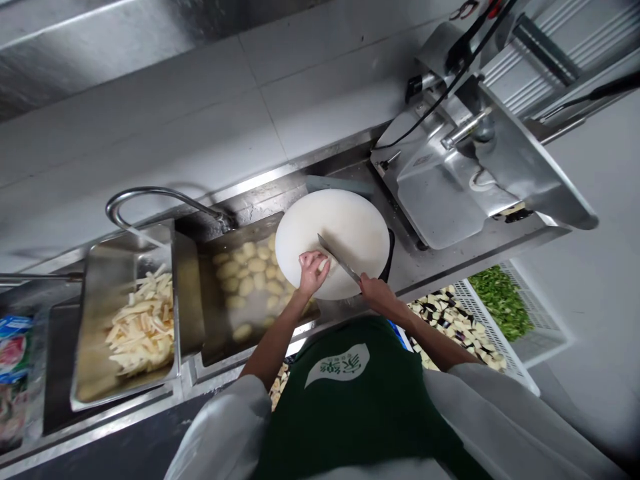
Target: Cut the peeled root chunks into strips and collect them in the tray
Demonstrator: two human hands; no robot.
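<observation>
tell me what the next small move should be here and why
Probably ease the knife down through the pale piece: the left hand steadies it on the white board, and the right hand grips the knife with its blade close beside it. Whether they touch is unclear.

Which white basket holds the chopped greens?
The far-right basket, containing green pieces; the other basket, beside it, holds pale, dark-skinned chunks.
</observation>
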